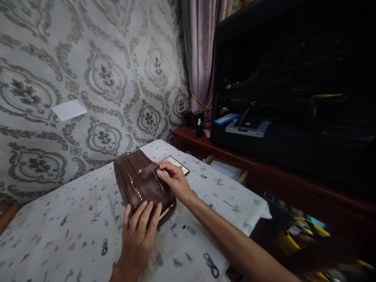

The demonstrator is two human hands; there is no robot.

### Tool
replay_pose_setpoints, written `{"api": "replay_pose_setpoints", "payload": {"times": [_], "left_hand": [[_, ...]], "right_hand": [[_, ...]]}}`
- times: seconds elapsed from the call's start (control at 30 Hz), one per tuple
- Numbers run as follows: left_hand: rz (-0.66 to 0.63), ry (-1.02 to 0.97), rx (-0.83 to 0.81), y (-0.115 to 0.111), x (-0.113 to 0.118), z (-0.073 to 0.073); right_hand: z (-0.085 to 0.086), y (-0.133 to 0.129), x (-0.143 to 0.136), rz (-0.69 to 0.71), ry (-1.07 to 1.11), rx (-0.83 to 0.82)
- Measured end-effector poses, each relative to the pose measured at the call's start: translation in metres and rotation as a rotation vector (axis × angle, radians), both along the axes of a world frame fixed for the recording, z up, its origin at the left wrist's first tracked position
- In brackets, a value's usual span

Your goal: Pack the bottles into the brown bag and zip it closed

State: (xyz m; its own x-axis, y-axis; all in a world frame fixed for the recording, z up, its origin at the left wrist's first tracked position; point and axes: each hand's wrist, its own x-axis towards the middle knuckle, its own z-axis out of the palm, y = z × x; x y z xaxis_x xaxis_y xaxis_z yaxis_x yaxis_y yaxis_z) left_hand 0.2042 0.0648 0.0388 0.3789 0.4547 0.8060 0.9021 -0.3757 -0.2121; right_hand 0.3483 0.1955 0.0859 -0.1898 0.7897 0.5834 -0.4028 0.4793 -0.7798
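A brown leather bag point(151, 186) with gold-coloured zips lies on the patterned white cloth. My left hand point(139, 231) rests on the near side of the bag, its fingers spread apart and holding nothing. At the bag's upper right, the thumb and fingers of my right hand point(174, 180) pinch the end of a brown strap point(146, 173) that crosses the top. The fingertips partly cover what they grip. Just beyond my right hand lies a phone point(178, 164) with a lit screen, partly hidden behind that hand.
The white cloth point(73, 231) covers the surface up to the patterned wall. To the right stands a dark red cabinet point(282, 176) carrying a large black screen point(293, 78). A small dark bottle point(199, 128) sits on its ledge. Yellow-edged containers point(290, 239) are at lower right.
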Motion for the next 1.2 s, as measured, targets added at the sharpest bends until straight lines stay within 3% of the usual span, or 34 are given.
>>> {"api": "replay_pose_setpoints", "payload": {"times": [0.23, 0.4, 0.63, 0.8, 0.93, 1.07, 1.2], "left_hand": [[0.005, 0.008, 0.012, -0.001, -0.003, -0.001], [0.000, 0.159, 0.040, 0.001, -0.012, -0.003], [0.000, 0.005, 0.013, 0.001, -0.003, -0.007], [-0.021, 0.000, 0.023, -0.005, 0.006, 0.013], [-0.045, -0.061, 0.034, -0.007, -0.001, 0.034], [0.139, -0.259, 0.031, 0.006, -0.014, 0.057], [0.217, -0.290, -0.146, 0.023, -0.020, 0.078]], "right_hand": [[-0.012, -0.011, -0.007, -0.087, -0.142, 0.100], [-0.020, -0.021, -0.010, -0.195, -0.229, 0.104], [-0.023, -0.023, -0.012, -0.229, -0.263, 0.081], [-0.026, -0.020, -0.014, -0.240, -0.248, 0.090], [-0.030, -0.017, -0.017, -0.251, -0.217, 0.110], [-0.032, -0.016, -0.018, -0.250, -0.212, 0.119], [-0.034, -0.016, -0.018, -0.259, -0.215, 0.128]]}}
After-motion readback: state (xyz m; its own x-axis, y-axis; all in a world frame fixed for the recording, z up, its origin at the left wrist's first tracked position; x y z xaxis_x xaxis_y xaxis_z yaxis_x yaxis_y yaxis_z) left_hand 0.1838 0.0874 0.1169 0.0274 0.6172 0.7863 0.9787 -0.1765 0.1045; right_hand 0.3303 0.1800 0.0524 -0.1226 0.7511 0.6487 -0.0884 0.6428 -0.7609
